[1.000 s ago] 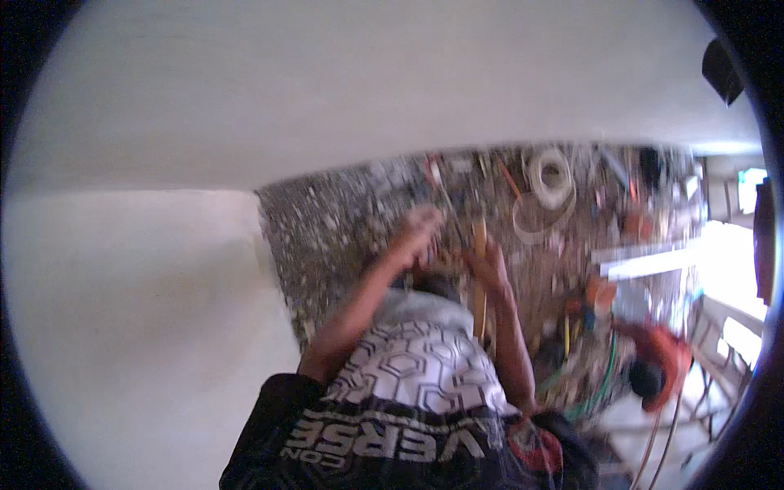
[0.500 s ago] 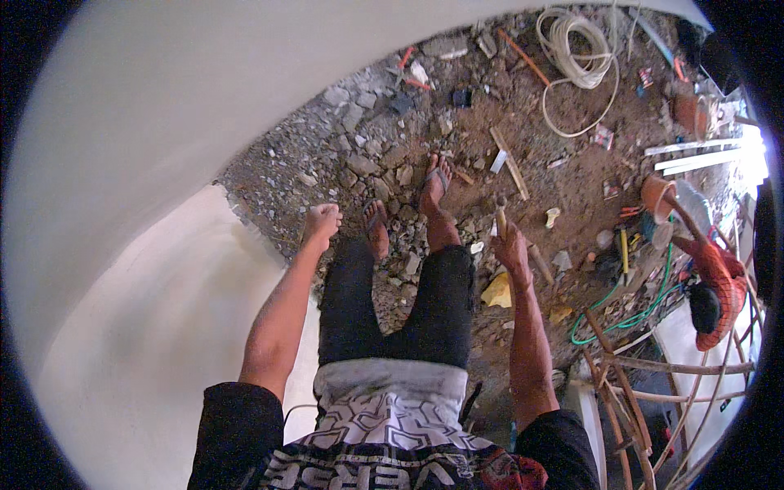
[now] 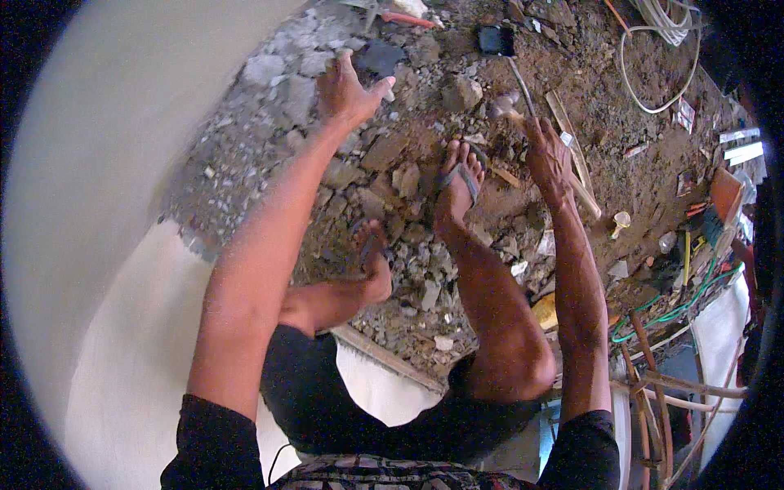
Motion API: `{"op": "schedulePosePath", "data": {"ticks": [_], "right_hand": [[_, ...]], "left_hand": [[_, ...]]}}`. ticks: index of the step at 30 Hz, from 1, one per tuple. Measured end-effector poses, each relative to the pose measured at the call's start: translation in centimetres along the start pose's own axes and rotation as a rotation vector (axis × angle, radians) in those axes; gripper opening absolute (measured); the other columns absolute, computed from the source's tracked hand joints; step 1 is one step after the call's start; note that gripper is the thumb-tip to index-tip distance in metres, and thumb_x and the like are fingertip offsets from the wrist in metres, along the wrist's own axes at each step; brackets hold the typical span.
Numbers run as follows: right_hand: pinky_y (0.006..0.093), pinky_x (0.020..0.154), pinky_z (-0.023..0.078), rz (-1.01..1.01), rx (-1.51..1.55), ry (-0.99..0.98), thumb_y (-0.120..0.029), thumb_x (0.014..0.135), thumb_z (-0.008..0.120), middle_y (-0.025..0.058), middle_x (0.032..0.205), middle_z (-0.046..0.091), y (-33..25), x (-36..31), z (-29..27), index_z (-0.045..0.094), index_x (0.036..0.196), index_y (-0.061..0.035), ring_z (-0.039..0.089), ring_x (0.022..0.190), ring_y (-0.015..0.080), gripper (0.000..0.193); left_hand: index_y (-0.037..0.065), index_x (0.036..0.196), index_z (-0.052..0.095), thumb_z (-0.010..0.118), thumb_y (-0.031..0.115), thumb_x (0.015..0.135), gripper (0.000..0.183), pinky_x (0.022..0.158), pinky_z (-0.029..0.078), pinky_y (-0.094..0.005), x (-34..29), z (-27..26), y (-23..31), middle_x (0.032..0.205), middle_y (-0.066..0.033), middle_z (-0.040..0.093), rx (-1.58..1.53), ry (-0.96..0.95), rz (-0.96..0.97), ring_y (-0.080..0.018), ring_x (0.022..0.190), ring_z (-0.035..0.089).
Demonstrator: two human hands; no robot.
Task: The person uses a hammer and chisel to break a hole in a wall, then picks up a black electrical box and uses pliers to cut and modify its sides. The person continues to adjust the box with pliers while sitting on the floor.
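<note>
My left hand (image 3: 351,100) reaches out over the rubble at the far left, its thumb and fingers apart with nothing held. Beside its fingertips lies a dark flat piece (image 3: 380,59) among grey broken stones (image 3: 265,69). In my right hand (image 3: 550,163) is a hammer (image 3: 504,104), gripped by its pale wooden handle, the head pointing left and blurred. A thin grey rod (image 3: 521,86) shows close to the hammer head; whether my fingers touch it I cannot tell. My sandalled feet rest on the rubble between my arms, knees bent.
A curved pale wall (image 3: 106,163) rises along the left. Wooden strips (image 3: 569,135) lie right of the hammer. Farther off are a black box (image 3: 496,39), a coiled white hose (image 3: 665,24) and a green hose (image 3: 678,310). Wooden poles (image 3: 645,408) stand at lower right.
I have crouched lower, with my knees bent. My left hand has moved forward and gone from closed to open. My right hand has carried the hammer forward and slightly right.
</note>
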State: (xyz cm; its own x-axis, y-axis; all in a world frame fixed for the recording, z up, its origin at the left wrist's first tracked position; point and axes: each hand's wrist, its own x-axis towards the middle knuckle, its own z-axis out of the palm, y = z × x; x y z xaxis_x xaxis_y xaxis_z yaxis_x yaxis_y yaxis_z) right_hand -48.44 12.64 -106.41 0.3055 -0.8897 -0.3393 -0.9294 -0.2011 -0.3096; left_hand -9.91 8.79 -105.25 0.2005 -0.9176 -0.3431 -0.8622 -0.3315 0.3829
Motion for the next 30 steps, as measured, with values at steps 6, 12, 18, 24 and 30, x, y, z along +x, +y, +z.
{"op": "schedulePosePath", "data": {"ticks": [6,12,18,24,30], "right_hand": [[0.0476,0.083,0.048,-0.084,-0.043,0.037,-0.005,0.077,0.066,0.0184,0.119,0.056,2.2,1.2,7.9,0.051,0.131,-0.0103,0.057,0.105,0.0409,0.056],[0.0449,0.103,0.039,0.114,-0.022,0.094,-0.023,0.082,0.076,0.0148,0.138,0.051,-4.1,1.3,3.3,0.061,0.124,-0.0111,0.046,0.128,0.0357,0.046],[0.0375,0.093,0.047,0.096,0.912,0.012,-0.023,0.088,0.073,0.0128,0.119,0.063,-9.0,5.7,-0.5,0.064,0.116,-0.0066,0.059,0.108,0.0255,0.034],[0.0367,0.093,0.048,-0.017,1.133,-0.044,-0.027,0.093,0.067,0.0109,0.112,0.068,-11.3,8.1,-4.6,0.063,0.121,-0.0036,0.062,0.104,0.0204,0.037],[0.038,0.096,0.048,-0.067,1.32,-0.082,-0.028,0.095,0.064,0.0129,0.116,0.067,-12.5,8.3,-4.7,0.061,0.127,-0.0003,0.061,0.11,0.0213,0.042]], "left_hand": [[-0.003,0.139,0.039,0.08,0.056,0.069,0.101,0.106,0.04,-0.0502,4.4,4.7,-1.8,0.137,-0.0263,0.049,0.091,-0.125,-0.02,-0.043,0.128,0.047],[0.001,0.127,0.05,0.088,0.033,0.064,0.081,0.096,0.049,-0.0386,4.7,0.5,-1.0,0.115,-0.0148,0.064,-0.237,-0.325,0.096,-0.0244,0.109,0.061],[0.009,0.135,0.037,0.084,0.001,0.068,0.082,0.102,0.05,-0.0363,2.6,-3.7,1.8,0.126,-0.0083,0.054,-0.758,-0.443,0.277,-0.0183,0.113,0.059],[0.009,0.135,0.038,0.083,-0.003,0.069,0.08,0.104,0.048,-0.0372,2.2,-4.7,4.3,0.128,-0.0072,0.054,-1.003,-0.49,0.202,-0.0182,0.118,0.056],[0.009,0.135,0.047,0.079,0.011,0.082,0.062,0.1,0.051,-0.0381,1.7,-3.3,4.3,0.127,-0.007,0.058,-1.452,-0.661,0.016,-0.0188,0.117,0.058]]}}
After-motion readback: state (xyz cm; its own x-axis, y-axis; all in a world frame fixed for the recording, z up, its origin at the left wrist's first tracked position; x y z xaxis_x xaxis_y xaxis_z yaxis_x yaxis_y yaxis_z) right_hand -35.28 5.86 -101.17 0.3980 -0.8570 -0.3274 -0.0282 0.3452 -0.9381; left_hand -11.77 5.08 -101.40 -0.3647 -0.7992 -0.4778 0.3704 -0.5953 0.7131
